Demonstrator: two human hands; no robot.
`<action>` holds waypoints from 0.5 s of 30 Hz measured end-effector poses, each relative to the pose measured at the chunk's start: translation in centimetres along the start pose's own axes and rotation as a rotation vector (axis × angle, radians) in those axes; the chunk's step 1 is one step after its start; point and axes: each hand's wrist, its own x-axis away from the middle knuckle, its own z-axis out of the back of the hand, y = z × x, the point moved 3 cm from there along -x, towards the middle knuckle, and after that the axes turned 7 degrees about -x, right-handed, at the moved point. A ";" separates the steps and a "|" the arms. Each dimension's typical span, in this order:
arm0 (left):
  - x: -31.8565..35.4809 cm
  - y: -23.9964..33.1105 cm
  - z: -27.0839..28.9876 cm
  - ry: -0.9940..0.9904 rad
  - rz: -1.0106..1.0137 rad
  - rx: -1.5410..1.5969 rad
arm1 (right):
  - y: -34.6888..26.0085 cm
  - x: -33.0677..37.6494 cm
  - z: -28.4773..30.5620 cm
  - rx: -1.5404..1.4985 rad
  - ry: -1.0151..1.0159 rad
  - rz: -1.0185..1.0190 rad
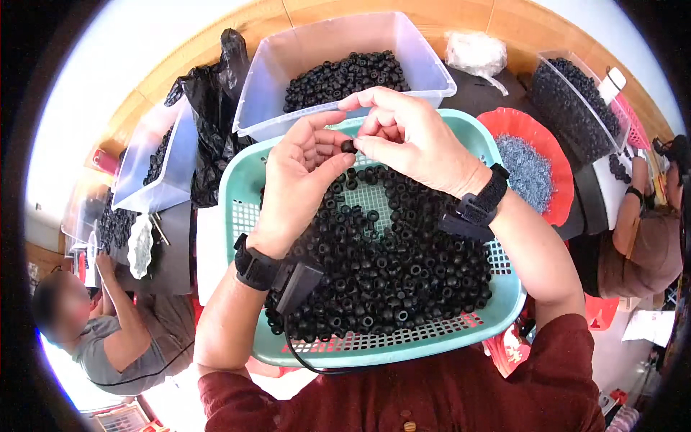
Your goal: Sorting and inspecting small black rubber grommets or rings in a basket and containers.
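Ring (348, 146), small, black and rubbery, sits pinched between both hands above the far half of the basket (237, 189). Left hand (299, 180) comes up from the near left, thumb under the ring and fingers curled narrow about it; right hand (412, 140) reaches in from the right, thumb and forefinger closed on the ring's right side, other fingers arched above. Both hands touch it, so neither is nearer. Its hole seems to run left to right between the fingertips, though it is too small to be sure. Below lies a heap of like rings (392, 263), and beyond the basket a clear bin (425, 61) holds more.
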 end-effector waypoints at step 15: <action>0.0 0.7 0.0 -0.001 -0.055 0.029 | 1.7 -0.3 0.9 -0.229 -0.080 -0.394</action>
